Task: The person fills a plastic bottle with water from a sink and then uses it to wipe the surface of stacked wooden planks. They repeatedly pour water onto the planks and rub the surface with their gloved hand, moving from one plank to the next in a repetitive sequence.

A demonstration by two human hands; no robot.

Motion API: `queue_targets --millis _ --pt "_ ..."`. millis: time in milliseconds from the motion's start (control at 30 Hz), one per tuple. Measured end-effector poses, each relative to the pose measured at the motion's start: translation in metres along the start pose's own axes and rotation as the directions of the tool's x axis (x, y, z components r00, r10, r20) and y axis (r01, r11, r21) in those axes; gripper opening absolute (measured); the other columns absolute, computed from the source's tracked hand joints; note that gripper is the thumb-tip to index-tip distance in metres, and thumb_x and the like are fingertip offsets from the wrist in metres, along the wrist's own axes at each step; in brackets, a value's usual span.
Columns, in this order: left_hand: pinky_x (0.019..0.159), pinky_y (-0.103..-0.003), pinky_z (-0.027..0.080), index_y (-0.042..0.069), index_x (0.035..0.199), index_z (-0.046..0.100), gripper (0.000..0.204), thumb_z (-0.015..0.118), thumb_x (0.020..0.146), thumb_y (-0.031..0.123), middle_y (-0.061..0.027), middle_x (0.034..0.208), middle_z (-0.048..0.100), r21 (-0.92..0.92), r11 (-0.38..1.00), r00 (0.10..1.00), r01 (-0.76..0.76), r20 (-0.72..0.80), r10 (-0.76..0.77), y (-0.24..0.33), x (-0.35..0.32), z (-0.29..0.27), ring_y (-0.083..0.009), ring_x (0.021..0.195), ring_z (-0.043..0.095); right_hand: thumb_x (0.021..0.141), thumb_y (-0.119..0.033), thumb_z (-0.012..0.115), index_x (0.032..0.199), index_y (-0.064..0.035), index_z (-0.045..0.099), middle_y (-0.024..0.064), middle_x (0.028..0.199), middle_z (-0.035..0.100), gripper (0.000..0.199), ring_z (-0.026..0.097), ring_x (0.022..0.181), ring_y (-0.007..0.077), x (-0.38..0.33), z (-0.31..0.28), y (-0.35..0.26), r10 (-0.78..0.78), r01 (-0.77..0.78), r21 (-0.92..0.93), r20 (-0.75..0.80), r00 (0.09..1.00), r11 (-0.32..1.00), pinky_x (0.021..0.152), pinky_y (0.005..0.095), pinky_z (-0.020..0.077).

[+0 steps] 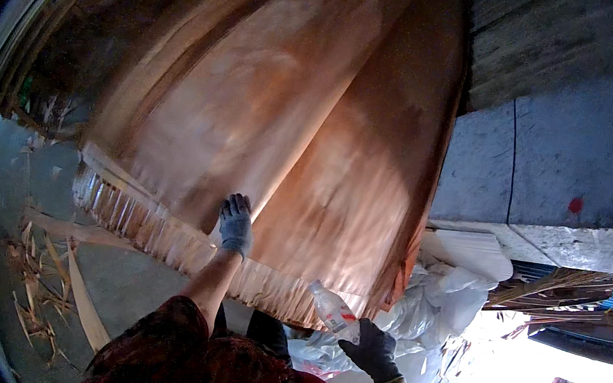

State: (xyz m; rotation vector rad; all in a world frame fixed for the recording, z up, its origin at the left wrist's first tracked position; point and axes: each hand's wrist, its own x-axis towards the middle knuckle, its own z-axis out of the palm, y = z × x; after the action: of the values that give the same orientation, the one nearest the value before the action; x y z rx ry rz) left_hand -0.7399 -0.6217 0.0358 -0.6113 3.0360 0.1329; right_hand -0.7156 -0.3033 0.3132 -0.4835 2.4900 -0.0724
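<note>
Two gloved hands work apart: the left hand [236, 224] presses flat on the wood veneer stack [285, 125] near its frayed edge; the right hand [372, 350] grips a clear plastic bottle [333, 311] with a red-marked label.

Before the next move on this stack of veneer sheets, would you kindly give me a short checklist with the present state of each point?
1. Left hand gloved and resting flat on the top veneer sheet: ok.
2. Right hand free for the sheets: not ok, it holds a clear plastic bottle.
3. Bottle closed: cannot tell, the top is too small to make out.
4. Front edge of the veneer stack even: not ok, it looks frayed and splintered.
5. Floor by the stack free of trip hazards: not ok, loose veneer strips lie at the left.
6. Right side unobstructed: not ok, white sacks sit close against the stack.
</note>
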Motion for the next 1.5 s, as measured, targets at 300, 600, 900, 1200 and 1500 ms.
queue_targets --millis 300,600,900,1200,1500 --pt "0.07 -0.04 0.048 -0.001 0.11 0.052 0.046 0.06 0.065 0.009 -0.0228 0.086 0.06 -0.37 0.92 0.988 -0.126 0.033 0.149 -0.096 0.034 -0.147 -0.0317 0.082 0.06 0.064 -0.045 0.064 0.101 -0.0066 0.049 0.0125 0.089 0.059 0.056 0.06 0.077 0.0294 0.051 0.046 -0.02 -0.257 0.253 -0.165 -0.004 0.966 0.953 0.065 0.0433 0.0438" --pt "0.068 -0.035 0.047 -0.002 0.087 0.062 0.044 0.074 0.046 0.008 -0.0179 0.079 0.064 -0.516 0.855 0.974 0.045 0.212 0.077 -0.189 0.103 -0.321 -0.0256 0.073 0.062 0.067 -0.033 0.062 0.092 -0.0075 0.055 0.0164 0.084 0.062 0.037 0.061 0.077 0.0326 0.231 -0.172 -0.013 0.141 -0.13 0.068 -0.691 0.709 0.989 0.066 0.0421 0.0482" --pt "0.072 -0.041 0.046 0.004 0.097 0.057 0.052 0.073 0.049 0.014 -0.0198 0.087 0.061 -0.529 0.848 0.98 -0.022 0.156 0.123 -0.179 0.071 -0.213 -0.0356 0.083 0.058 0.066 -0.037 0.063 0.089 -0.0097 0.057 0.0168 0.083 0.062 0.037 0.062 0.076 0.0328 0.202 -0.199 0.025 -0.071 -0.107 -0.333 -0.479 0.875 0.937 0.065 0.0432 0.0484" --pt "0.088 -0.04 0.04 -0.006 0.126 0.032 0.072 0.062 0.065 0.018 -0.0262 0.117 0.046 -0.414 0.91 1.0 -0.007 -0.009 0.003 -0.084 0.021 -0.061 -0.0351 0.108 0.047 0.069 -0.045 0.059 0.092 -0.006 0.059 0.0175 0.079 0.061 0.045 0.059 0.075 0.0358 0.232 -0.407 0.187 -0.024 -0.394 -0.161 -0.944 0.33 0.905 0.064 0.0423 0.0473" --pt "0.099 -0.048 0.024 -0.007 0.13 0.022 0.083 0.065 0.069 0.029 -0.0275 0.132 0.029 -0.136 0.99 0.92 -0.027 0.385 0.078 -0.066 -0.009 -0.088 -0.0409 0.122 0.027 0.075 -0.042 0.056 0.122 -0.0054 0.043 0.0159 0.111 0.055 0.061 0.054 0.101 0.0303 0.134 -0.274 0.15 0.268 -0.493 -0.302 -0.559 0.785 0.816 0.084 0.038 0.0426"
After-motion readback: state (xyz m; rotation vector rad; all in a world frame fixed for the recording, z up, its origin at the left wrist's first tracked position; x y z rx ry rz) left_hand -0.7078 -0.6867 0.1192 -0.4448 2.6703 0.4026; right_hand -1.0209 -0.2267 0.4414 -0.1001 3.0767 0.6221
